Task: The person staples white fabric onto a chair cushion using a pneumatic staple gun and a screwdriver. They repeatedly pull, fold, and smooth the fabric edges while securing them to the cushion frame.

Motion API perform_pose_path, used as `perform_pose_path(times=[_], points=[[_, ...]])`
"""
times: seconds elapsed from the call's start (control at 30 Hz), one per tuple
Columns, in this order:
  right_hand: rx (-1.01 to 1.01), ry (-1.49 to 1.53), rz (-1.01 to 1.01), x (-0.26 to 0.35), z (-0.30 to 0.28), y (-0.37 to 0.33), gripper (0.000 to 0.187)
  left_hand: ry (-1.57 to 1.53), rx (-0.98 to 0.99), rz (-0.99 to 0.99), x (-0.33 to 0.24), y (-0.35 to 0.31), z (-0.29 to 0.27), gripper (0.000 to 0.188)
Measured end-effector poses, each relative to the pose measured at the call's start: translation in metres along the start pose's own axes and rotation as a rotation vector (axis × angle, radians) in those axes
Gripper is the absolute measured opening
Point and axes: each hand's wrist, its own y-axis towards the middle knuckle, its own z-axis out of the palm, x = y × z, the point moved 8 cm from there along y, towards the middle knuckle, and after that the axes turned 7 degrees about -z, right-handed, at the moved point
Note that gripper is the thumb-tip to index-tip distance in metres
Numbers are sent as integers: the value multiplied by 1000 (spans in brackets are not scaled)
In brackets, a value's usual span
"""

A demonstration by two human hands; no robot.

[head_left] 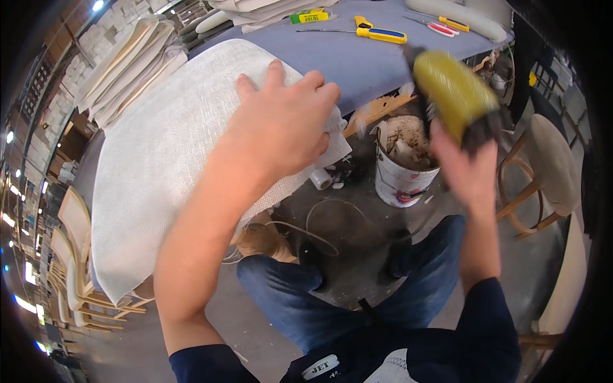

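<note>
A large panel covered in white woven fabric (147,153) leans across the left side of my view. My left hand (281,121) lies over its upper right part. Its outer fingers are spread on the fabric, and the others bend over the edge, with the thumb tucked near the frayed right margin. On the right, my right hand (466,169) is closed around a yellow-and-black staple gun (456,96), raised off the panel and smeared by motion. Beyond, on the blue-grey tabletop (338,67), lie a yellow-and-blue screwdriver (380,34) and red-and-white pliers (442,29).
A white bucket (405,182) with scraps stands below the table edge. Thin hose (319,239) loops across the floor. Folded fabric (131,70) is stacked at the left, above wooden chair frames (73,255). An upholstered chair (552,166) stands at the right.
</note>
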Motion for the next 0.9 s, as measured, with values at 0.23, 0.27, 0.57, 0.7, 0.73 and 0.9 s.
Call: perform_pose_path(times=[0.23,0.27,0.57,0.7,0.73,0.9], points=[[258,-827,-181,-181,2,222,57,29,-98,16,-6,5,-1,45],[313,-877,-138,-206,18,238,56,60,-107,14,-3,3,-1,45],[138,-759,-190,-250,75,252,46,-47,-243,94,-4,0,-9,21],[-180,-93,-435,-112,86,207,48,-51,-111,19,15,-5,-4,29],[-169,189,-428,-45,87,172,50,-49,-75,-1,17,-4,-5,31],[39,426,-752,88,100,75,51,-166,-40,45,13,-1,-10,41]])
